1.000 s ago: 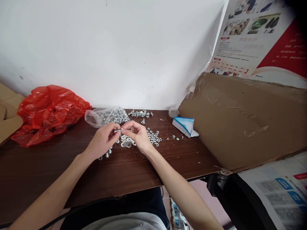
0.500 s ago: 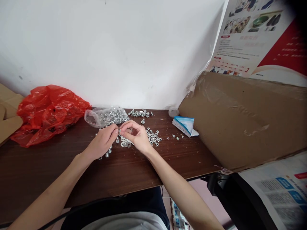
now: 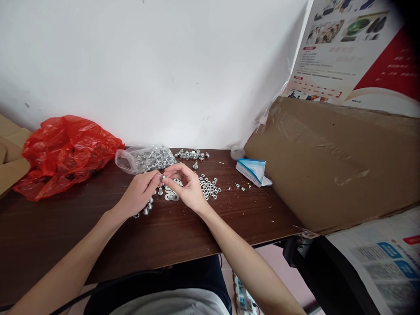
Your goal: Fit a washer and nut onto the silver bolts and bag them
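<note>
1. Head view: the left hand point(image 3: 139, 192) and the right hand point(image 3: 187, 186) meet fingertip to fingertip above the middle of the dark wooden table point(image 3: 98, 236). Both pinch one small silver bolt point(image 3: 162, 177) between thumb and forefinger, the left from 9 o'clock, the right from 3 o'clock.
2. The bolt is lifted off the table, right over a pile of flat washers point(image 3: 172, 195).
3. At 7 o'clock from the left hand, a few loose bolts point(image 3: 146, 209) lie on the wood.
4. At 3 o'clock from the right hand lies a scatter of nuts point(image 3: 208, 186), just beside the fingers.
5. At 12 o'clock from the hands, against the wall, a clear bag of hardware point(image 3: 144, 158) lies open, with a small heap of screws point(image 3: 193, 154) to its 3 o'clock.
6. A red plastic bag point(image 3: 64, 151) fills the table's 10 o'clock corner.
7. At 2 o'clock, a blue-and-white packet point(image 3: 253, 170) rests near a big cardboard sheet point(image 3: 334, 162), which leans over the table's right end.
</note>
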`<action>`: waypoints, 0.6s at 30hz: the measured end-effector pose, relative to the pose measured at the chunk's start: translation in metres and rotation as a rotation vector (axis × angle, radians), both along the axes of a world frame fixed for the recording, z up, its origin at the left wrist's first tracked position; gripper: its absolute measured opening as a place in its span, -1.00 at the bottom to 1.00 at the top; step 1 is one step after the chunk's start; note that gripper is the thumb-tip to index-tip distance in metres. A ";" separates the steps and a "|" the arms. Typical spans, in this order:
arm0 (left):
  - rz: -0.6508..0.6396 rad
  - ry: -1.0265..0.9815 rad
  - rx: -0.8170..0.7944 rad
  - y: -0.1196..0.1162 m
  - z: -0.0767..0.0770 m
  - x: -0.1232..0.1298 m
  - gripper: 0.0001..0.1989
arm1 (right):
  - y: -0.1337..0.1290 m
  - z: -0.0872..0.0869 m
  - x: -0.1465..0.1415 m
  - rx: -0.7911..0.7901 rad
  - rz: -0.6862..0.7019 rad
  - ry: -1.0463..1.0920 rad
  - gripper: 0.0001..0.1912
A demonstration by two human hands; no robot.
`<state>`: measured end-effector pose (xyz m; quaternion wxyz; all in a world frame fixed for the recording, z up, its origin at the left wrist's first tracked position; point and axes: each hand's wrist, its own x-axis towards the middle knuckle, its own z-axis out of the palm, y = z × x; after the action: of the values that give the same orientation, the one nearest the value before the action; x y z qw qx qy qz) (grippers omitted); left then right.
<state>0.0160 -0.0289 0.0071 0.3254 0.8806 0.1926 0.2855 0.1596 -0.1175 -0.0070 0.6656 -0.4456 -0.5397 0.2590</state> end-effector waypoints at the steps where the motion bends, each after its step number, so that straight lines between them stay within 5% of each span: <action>1: 0.007 -0.002 0.015 0.000 0.000 0.000 -0.66 | 0.002 -0.001 0.000 -0.027 -0.004 0.025 -0.78; 6: 0.026 0.012 0.112 -0.001 0.003 0.002 -0.66 | 0.007 -0.008 0.003 -0.153 0.040 0.057 -0.76; 18: 0.051 0.021 0.139 0.001 0.000 0.002 -0.68 | 0.006 -0.004 0.005 -0.052 0.127 0.100 -0.90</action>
<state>0.0178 -0.0276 0.0073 0.2542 0.8988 0.1982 0.2971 0.1644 -0.1116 -0.0108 0.6622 -0.4140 -0.5260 0.3368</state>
